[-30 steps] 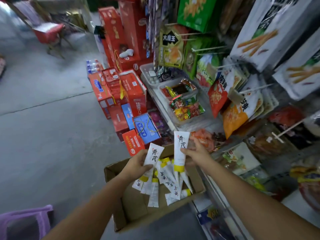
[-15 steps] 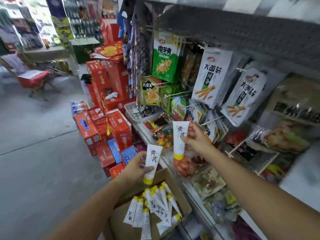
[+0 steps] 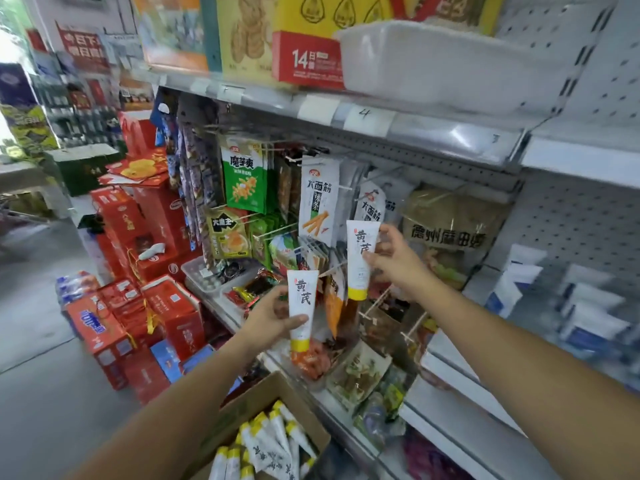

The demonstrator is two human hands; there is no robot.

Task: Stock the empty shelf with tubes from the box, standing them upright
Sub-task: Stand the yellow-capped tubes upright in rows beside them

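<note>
Head camera: at bottom centre, a cardboard box [image 3: 258,398] holds a heap of tubes [image 3: 273,443], white with yellow caps, lying flat. Above it, the left hand [image 3: 272,317] grips the lower tube [image 3: 302,303], thumb across its front, fingers behind, cap down. Higher right, the right hand [image 3: 398,268] pinches the upper tube [image 3: 360,258] at its right edge, cap down. Both read 黄芪. Behind hang a green 魔芋爽 pack [image 3: 244,178] and a white 大面筋 pack [image 3: 318,199]. At upper right, a white tray [image 3: 433,60] sits on the top shelf [image 3: 450,133], above a tag [image 3: 364,114] marked 4.
</note>
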